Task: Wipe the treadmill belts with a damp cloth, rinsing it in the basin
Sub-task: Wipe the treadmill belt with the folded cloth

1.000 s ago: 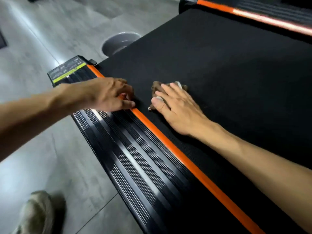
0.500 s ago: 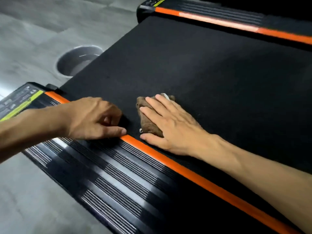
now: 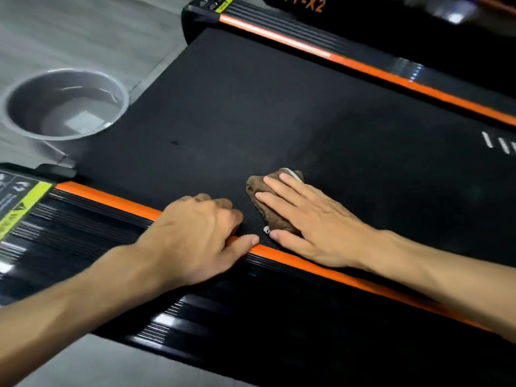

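Note:
A black treadmill belt [image 3: 279,113] fills the middle of the view. On it, close to the near orange edge strip [image 3: 321,268], lies a bunched brown cloth [image 3: 264,203]. My right hand [image 3: 312,219] presses flat on the cloth with straight, spread fingers. My left hand [image 3: 195,233] rests on the orange strip beside it, fingers curled under and thumb stretched along the strip; it holds nothing. A grey basin [image 3: 65,104] with water stands on the floor at the far left, past the belt's end.
The near side rail [image 3: 139,275] is ribbed black with a yellow warning label [image 3: 21,210] at its left end. The far rail [image 3: 349,54] has its own orange strip. A second machine with orange lettering [image 3: 307,5] stands beyond. Grey floor lies left.
My view has swung right and closer, bringing the basin and far rail in. Both hands have slid along the near edge, away from the belt's end, with the cloth under my right hand.

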`<state>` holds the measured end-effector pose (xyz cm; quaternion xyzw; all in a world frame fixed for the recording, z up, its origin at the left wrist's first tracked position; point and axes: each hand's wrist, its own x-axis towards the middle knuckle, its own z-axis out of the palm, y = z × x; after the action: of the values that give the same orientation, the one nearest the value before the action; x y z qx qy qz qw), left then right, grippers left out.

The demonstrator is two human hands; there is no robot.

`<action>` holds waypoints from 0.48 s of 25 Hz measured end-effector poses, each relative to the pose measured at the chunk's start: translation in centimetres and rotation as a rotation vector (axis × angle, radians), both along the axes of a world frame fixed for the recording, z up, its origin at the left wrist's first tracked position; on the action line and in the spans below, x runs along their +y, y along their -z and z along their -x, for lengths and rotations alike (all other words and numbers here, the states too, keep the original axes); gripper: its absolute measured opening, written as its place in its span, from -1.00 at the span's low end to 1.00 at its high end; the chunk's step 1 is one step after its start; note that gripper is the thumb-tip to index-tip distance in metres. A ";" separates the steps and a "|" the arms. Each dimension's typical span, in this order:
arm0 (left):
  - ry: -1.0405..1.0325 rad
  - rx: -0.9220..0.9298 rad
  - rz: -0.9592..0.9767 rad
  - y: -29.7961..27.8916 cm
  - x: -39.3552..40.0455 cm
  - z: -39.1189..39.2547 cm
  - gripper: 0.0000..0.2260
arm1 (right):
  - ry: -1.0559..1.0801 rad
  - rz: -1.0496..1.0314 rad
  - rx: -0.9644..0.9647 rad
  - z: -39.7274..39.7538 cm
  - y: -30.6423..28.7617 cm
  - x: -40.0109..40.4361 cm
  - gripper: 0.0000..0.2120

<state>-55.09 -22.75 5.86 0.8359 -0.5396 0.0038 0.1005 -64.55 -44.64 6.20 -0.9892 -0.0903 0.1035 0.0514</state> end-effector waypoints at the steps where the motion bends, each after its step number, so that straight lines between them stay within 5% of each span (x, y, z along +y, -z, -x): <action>1: 0.014 -0.020 0.018 0.3 0.1 0.0 -0.62 | 0.021 -0.002 0.008 0.1 0.1 0.2 -0.36; 12: 0.206 -0.036 -0.158 -1.5 -0.6 -1.2 -0.55 | 0.158 -0.124 0.122 -0.4 0.3 1.2 -0.42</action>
<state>-53.85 -23.39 7.34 0.7813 -0.6227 -0.0340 0.0246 -64.20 -43.40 5.91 -0.9800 -0.0153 0.1532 0.1261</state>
